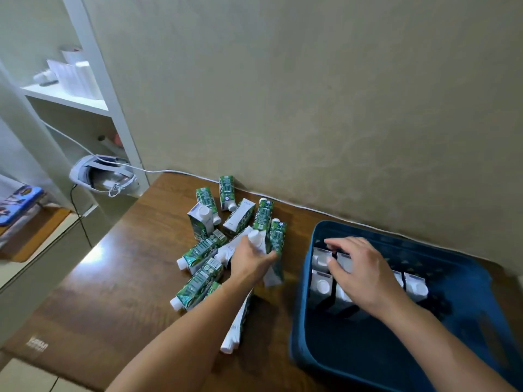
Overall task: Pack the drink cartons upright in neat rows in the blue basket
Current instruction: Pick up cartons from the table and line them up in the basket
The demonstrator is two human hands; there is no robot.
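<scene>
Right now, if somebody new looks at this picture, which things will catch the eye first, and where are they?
First comes the heap of green and white drink cartons lying tumbled on the brown table near the wall. The left hand grips one carton from that heap. To the right stands the blue basket, where a few cartons already stand upright at the far end and the right hand rests on them.

Green-and-white patterned cartons (201,283) with white caps, a blue basket (304,281), brown wood-grain table (127,278).

Near half of blue basket (302,315) open, upright cartons (321,281) fill its far-left corner, loose cartons (198,284) crowd the table (127,278) left.
</scene>
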